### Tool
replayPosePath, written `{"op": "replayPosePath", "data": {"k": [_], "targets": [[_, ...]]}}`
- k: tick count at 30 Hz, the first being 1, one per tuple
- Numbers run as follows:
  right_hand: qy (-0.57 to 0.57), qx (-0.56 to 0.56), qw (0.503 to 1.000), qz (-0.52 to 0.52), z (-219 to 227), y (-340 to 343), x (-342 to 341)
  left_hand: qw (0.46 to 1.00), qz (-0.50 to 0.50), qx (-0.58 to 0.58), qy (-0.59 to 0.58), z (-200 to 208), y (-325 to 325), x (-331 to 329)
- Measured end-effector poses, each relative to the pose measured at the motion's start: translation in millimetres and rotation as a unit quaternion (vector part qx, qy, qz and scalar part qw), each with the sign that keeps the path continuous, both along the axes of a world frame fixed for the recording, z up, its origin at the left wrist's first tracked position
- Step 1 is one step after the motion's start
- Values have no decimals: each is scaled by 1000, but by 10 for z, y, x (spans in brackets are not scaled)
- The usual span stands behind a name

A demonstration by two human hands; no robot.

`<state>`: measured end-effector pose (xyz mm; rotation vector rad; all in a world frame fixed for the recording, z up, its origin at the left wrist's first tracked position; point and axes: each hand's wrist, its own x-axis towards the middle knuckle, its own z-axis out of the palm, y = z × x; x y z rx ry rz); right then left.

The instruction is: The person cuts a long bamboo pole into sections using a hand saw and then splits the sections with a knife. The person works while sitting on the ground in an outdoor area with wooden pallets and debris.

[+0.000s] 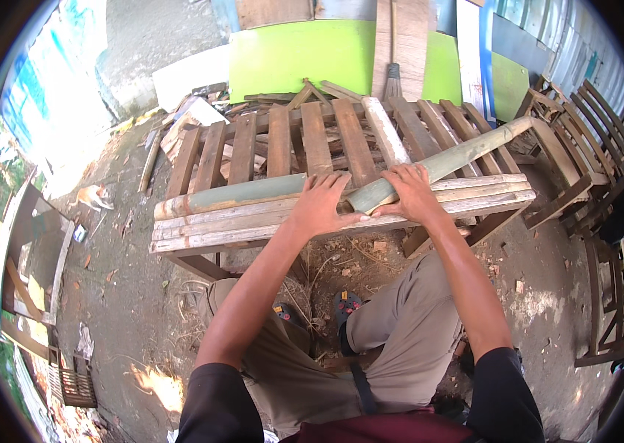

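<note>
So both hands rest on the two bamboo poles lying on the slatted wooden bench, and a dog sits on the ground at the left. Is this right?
Not quite: the animal on the ground at the left is a cat, not a dog. The head view shows it. The rest holds: the left hand and the right hand rest on the two bamboo poles lying on the slatted wooden bench.

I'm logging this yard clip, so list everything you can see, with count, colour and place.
bamboo poles: two, pale green, lying across the bench
slatted bench: one, weathered brown, centre
green board: one, bright green, behind the bench
broom: one, leaning against the boards, top centre
wooden chairs: several, brown, right
cat: one, orange and white, on the ground at left
left hand: flat on the left pole's end
right hand: on the right pole
</note>
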<state>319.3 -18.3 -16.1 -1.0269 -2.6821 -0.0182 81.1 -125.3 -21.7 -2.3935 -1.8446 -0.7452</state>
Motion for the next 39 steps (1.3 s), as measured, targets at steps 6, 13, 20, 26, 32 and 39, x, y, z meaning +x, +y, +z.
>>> {"op": "replayPosePath", "data": {"k": [6, 13, 20, 26, 32, 39], "targets": [[60, 29, 997, 32, 13, -90, 232, 994, -34, -82, -64, 179, -32, 330], [21, 41, 995, 83, 235, -470, 325, 995, -3, -86, -54, 438, -502, 366], [52, 101, 987, 110, 229, -414, 494, 998, -32, 47, -38, 572, -977, -396], [63, 92, 994, -16, 215, 308, 883, 994, 9, -4, -105, 683, -1312, -1112], [61, 110, 992, -7, 198, 518, 730, 952, 50, -5, -303, 313, -1491, -1387], [62, 162, 985, -1, 294, 191, 415, 818, 137, 108, -548, 166, -1511, -1668]]}}
